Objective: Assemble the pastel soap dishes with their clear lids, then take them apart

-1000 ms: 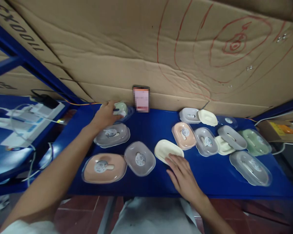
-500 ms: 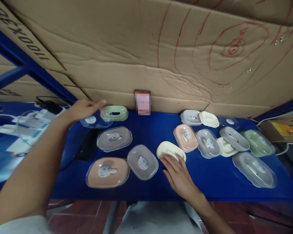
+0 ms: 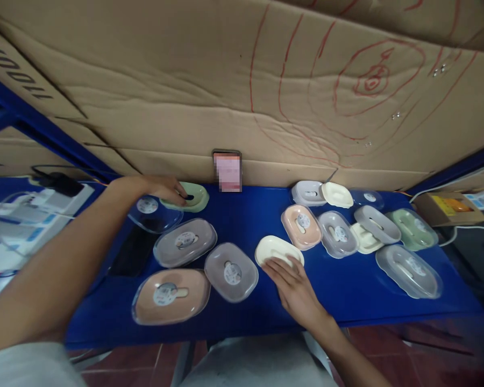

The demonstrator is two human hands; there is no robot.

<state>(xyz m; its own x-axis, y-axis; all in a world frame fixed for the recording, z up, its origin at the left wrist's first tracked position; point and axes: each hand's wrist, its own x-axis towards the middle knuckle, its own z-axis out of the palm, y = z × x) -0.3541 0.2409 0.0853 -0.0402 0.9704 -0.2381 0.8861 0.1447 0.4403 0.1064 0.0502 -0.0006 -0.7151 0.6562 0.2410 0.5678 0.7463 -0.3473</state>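
My left hand (image 3: 167, 189) is at the back left, its fingers closed over the left part of a light green soap dish (image 3: 199, 200) with a slot. Just in front lies a clear lid (image 3: 157, 217) with a round label. My right hand (image 3: 292, 282) rests with fingers stretched over the front edge of a cream oval dish (image 3: 272, 248) lying on the table; its thumb is hard to see. Nearby are a covered grey dish (image 3: 221, 263), another grey dish (image 3: 169, 244) and a peach dish (image 3: 149, 303), all with clear lids.
On the right sit a peach dish (image 3: 292, 228), several grey ones, a green dish (image 3: 411, 228) and a small cream tray (image 3: 339, 194). A phone (image 3: 228, 174) leans against the cardboard wall (image 3: 165, 80). A black phone-like slab (image 3: 129, 252) and white power strips (image 3: 36, 220) lie left.
My left hand has come down and right from above the clear lid onto the green dish. My right hand stays on the cream dish. The view has shifted slightly.
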